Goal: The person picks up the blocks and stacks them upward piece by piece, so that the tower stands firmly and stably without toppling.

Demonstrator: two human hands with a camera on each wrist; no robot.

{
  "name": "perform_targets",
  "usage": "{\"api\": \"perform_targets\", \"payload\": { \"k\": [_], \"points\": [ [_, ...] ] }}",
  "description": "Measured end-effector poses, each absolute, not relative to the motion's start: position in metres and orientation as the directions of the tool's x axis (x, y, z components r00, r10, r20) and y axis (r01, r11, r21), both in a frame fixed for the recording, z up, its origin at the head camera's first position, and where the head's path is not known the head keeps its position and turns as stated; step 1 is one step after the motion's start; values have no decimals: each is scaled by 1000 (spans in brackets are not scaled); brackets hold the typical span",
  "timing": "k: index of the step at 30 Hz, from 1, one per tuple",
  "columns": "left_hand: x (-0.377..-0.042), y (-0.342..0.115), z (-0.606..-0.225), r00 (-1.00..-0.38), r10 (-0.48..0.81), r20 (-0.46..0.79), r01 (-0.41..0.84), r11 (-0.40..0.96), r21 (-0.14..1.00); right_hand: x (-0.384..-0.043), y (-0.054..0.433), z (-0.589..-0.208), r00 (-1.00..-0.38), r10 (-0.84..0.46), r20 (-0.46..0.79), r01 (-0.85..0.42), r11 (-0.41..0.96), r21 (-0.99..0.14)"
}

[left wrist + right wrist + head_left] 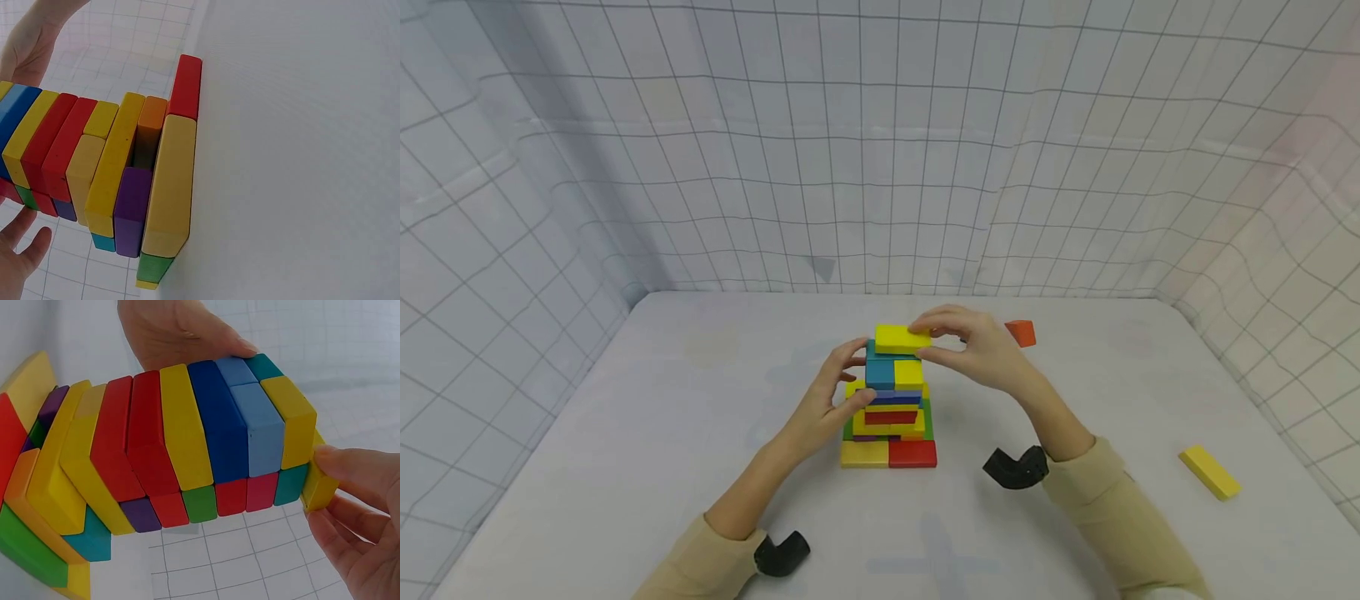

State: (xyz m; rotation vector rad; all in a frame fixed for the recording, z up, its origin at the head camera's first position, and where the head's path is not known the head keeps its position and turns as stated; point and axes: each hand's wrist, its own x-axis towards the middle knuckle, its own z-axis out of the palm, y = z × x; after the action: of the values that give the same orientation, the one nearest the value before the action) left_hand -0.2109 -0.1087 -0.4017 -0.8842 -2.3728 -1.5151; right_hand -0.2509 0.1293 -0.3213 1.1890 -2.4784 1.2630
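Observation:
A tower of coloured wooden blocks (891, 408) stands upright on the white table. Along its top lies a yellow block (897, 339), with one end between the thumb and fingers of my right hand (973, 346). The right wrist view shows that hand pinching the yellow block (320, 484). My left hand (823, 404) is at the tower's left side with its thumb and fingers spread. In the right wrist view the left thumb (231, 340) lies against the tower near its upper blocks. Teal, yellow, light blue and dark blue blocks form the upper layers.
An orange-red block (1021, 332) lies behind the right hand. Farther right, a loose yellow block (1210, 472) rests on the table. Black wrist devices (1017, 468) sit by both sleeves. Gridded white cloth (880, 150) hangs around the table's back and sides.

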Motion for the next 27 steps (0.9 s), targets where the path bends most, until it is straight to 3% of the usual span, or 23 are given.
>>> {"api": "perform_targets", "payload": {
  "k": [20,27],
  "points": [
    [-211,-110,-401,-779,396,487,614,325,719,-253,120,-326,-658,-630,412,-694,297,-656],
    [-211,-110,-401,-771,398,498,623,307,719,-250,159,-330,-757,-492,430,-624,347,-700]
  ]
}}
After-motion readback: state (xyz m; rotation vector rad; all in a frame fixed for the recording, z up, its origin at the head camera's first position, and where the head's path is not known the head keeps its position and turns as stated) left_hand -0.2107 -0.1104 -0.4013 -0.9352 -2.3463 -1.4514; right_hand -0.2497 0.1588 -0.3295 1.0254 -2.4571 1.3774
